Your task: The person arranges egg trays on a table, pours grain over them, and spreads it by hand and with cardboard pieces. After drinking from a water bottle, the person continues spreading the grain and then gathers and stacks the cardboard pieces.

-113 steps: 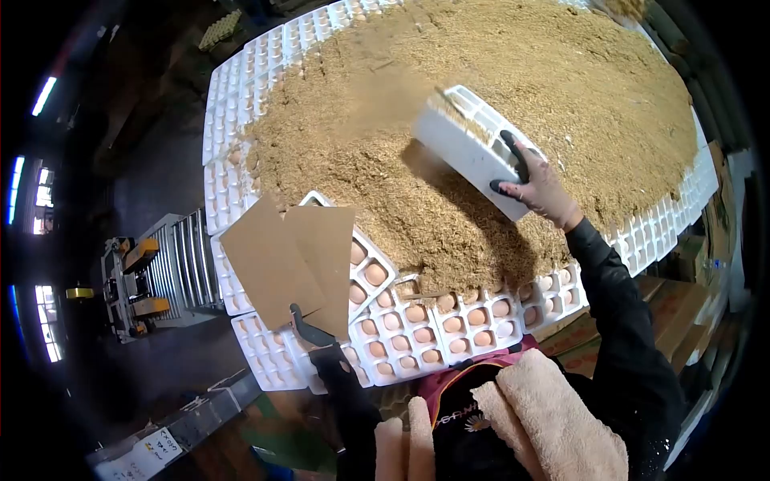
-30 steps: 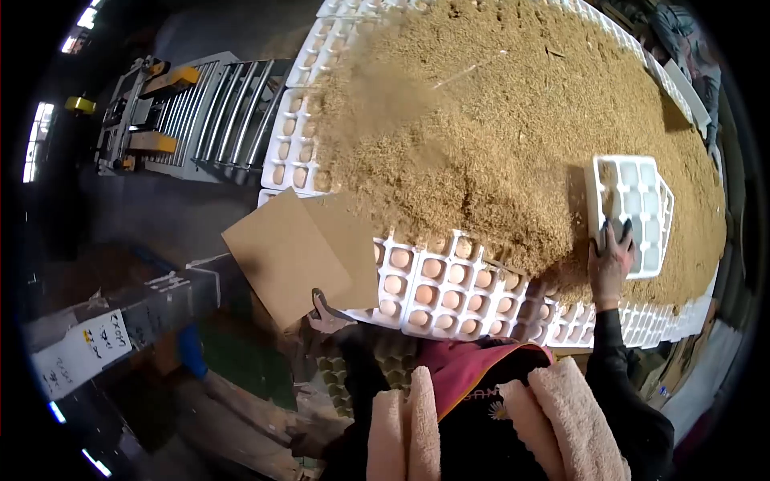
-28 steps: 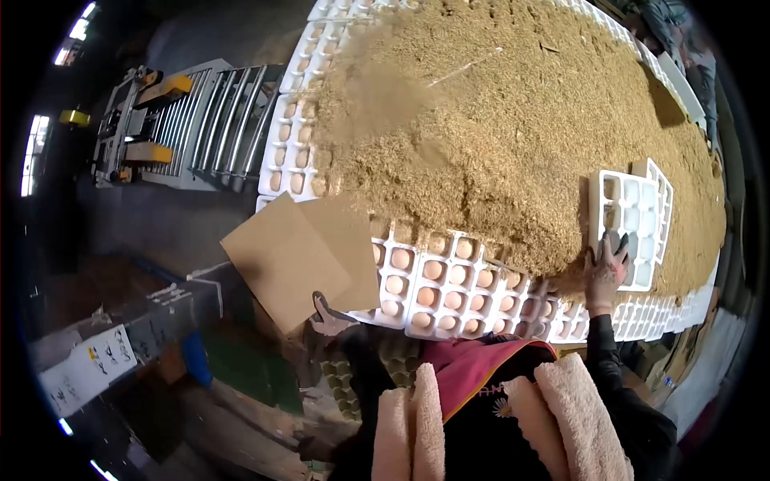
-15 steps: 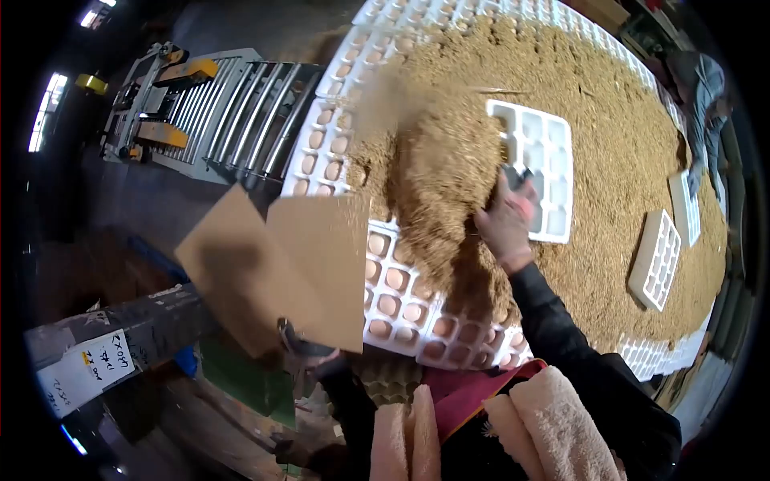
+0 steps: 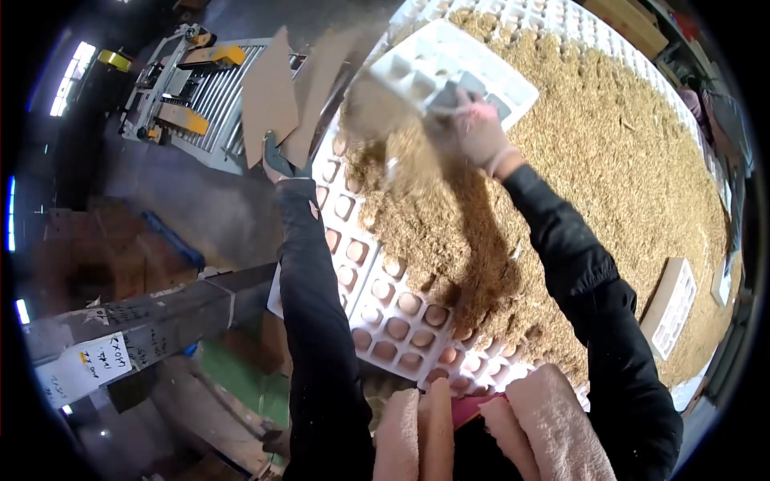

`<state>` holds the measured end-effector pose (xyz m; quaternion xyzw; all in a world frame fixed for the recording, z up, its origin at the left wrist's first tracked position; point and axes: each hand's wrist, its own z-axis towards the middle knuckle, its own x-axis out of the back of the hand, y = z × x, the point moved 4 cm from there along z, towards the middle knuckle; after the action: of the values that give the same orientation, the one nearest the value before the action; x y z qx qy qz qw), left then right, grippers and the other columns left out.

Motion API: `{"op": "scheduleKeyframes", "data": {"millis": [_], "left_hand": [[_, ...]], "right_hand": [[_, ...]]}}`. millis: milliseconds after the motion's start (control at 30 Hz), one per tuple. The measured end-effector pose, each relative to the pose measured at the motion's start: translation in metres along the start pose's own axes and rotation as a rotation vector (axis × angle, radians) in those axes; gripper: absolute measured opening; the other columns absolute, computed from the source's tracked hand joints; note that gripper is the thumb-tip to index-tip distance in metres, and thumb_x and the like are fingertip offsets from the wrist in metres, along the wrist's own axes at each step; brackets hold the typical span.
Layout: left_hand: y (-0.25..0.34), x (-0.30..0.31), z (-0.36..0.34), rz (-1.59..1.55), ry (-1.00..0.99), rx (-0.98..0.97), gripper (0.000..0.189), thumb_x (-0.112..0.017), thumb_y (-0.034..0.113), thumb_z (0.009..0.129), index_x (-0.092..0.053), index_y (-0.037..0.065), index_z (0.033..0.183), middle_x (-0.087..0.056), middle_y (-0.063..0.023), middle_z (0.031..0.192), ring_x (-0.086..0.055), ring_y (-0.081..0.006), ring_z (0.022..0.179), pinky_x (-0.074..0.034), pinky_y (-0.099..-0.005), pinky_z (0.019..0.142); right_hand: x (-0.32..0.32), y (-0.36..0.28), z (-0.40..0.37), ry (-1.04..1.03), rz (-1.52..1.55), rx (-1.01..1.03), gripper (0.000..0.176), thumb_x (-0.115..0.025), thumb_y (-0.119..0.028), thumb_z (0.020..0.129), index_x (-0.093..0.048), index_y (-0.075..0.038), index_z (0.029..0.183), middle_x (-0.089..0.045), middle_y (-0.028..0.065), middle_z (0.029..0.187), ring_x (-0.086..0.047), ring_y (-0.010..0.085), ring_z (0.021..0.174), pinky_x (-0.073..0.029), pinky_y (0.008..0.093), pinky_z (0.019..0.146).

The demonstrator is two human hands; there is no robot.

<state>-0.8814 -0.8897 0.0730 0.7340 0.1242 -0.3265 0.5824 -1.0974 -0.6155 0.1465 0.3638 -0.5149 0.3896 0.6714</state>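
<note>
My left hand (image 5: pixel 279 163), in a dark glove, is closed around the lower end of a folded cardboard piece (image 5: pixel 271 92), raised at the left edge of the trays. My right hand (image 5: pixel 481 135) grips the near edge of a white foam tray (image 5: pixel 517 80) with square hollows; the tray is tilted and its fingertips are partly blurred. Below and around it lies a heap of loose golden-brown husks (image 5: pixel 441 216). Brown eggs (image 5: pixel 397 328) sit in the hollows of white foam trays (image 5: pixel 370 301) along the near left side, partly under the husks.
A roller conveyor (image 5: pixel 220 104) stands at the far left. A grey beam (image 5: pixel 184 309) with a paper label juts in at the lower left. Another white tray (image 5: pixel 672 309) stands tilted on the husks at the right. Part of another person (image 5: pixel 726 120) shows at the right edge.
My left hand has swung the cardboard up and away, to the far left edge of the trays. My right hand has moved the foam tray leftward and away, over the heap, turning it.
</note>
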Motion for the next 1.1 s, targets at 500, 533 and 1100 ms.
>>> {"op": "scheduleKeyframes", "data": {"millis": [500, 533, 1100], "left_hand": [[-0.020, -0.221, -0.198, 1.004, -1.060, -0.090, 0.050, -0.051, 0.039, 0.093, -0.045, 0.014, 0.137, -0.049, -0.0142, 0.136, -0.044, -0.0296, 0.128, -0.038, -0.0433, 0.105], [-0.022, -0.185, -0.175, 1.342, -1.090, -0.239, 0.051, -0.050, 0.045, 0.092, -0.046, 0.020, 0.137, -0.044, -0.0133, 0.140, -0.034, -0.0316, 0.133, -0.028, -0.0484, 0.108], [0.083, 0.073, -0.291, 1.957, -0.814, -0.210, 0.057, -0.058, 0.035, 0.082, -0.049, 0.017, 0.136, -0.022, -0.0210, 0.151, -0.012, -0.0414, 0.140, -0.004, -0.0528, 0.115]], "right_hand": [[0.079, 0.031, -0.201, 0.067, 0.090, -0.344, 0.055, -0.075, -0.018, 0.067, -0.061, -0.022, 0.120, -0.051, 0.0171, 0.117, -0.049, 0.0374, 0.107, -0.046, 0.0467, 0.083], [0.084, 0.040, -0.219, 0.025, -0.021, -0.387, 0.057, -0.077, -0.017, 0.065, -0.060, -0.021, 0.120, -0.050, 0.0169, 0.117, -0.048, 0.0370, 0.110, -0.046, 0.0462, 0.085], [0.085, 0.005, -0.212, 0.177, 0.227, -0.060, 0.050, -0.074, -0.017, 0.067, -0.065, -0.029, 0.114, -0.057, 0.0098, 0.121, -0.054, 0.0271, 0.105, -0.044, 0.0415, 0.085]]}}
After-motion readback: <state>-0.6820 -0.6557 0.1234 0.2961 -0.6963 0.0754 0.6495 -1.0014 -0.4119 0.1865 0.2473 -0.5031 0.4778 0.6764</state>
